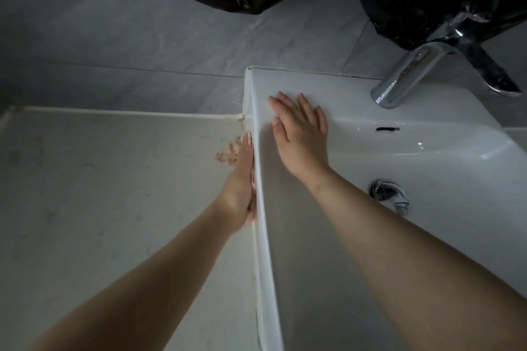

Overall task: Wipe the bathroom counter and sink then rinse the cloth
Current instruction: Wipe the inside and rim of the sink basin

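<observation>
The right hand (pixel 299 137) lies flat on the sink (pixel 427 111) rim, fingers straight, holding nothing. The left hand (pixel 241 179) presses edge-on against the sink's outer wall at the surface (pixel 114 179); its fingers are too smeared to tell. A pinkish blur (pixel 225 155) there may be the cloth: likely soft, limp, best bunched in the palm.
</observation>
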A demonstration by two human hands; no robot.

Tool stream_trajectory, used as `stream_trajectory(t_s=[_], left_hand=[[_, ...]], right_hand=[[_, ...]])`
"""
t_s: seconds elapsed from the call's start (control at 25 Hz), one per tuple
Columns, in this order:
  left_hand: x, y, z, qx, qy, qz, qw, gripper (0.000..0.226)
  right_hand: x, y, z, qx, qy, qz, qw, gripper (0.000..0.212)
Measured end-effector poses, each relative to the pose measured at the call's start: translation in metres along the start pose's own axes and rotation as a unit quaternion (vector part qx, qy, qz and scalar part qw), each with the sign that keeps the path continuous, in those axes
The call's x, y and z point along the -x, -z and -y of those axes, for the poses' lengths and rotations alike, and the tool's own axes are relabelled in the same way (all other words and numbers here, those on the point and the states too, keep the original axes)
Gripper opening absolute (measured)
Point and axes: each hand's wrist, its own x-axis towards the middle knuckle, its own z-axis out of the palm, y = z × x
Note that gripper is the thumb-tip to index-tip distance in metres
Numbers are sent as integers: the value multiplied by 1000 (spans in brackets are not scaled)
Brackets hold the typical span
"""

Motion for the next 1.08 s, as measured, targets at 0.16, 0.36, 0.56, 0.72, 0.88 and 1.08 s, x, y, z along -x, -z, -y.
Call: stream_trajectory(t_s=[0.16,0.36,0.56,0.72,0.88,1.08], left_hand=[[-20,5,-9,-15,-26,-33,999,52],[-64,17,-36,-70,-31,-70,995,57],[-22,21,-3,-73,-23,-53,996,52],[-60,21,-25,-9,13,-82,996,55],[-98,19,-39,-20,8,-124,992,56],[-94,18,-47,-2,23,-128,991,56]], right_hand=[[1,-3,1,-8,-7,-8,1000,54],[1,-8,-4,-12,6,-33,999,54],[1,-15,-3,-23,6,-71,997,62],[1,-15,-3,-29,8,-78,996,59],[1,-16,-3,-33,15,-87,996,56],[1,-21,-4,-27,16,-105,994,54]])
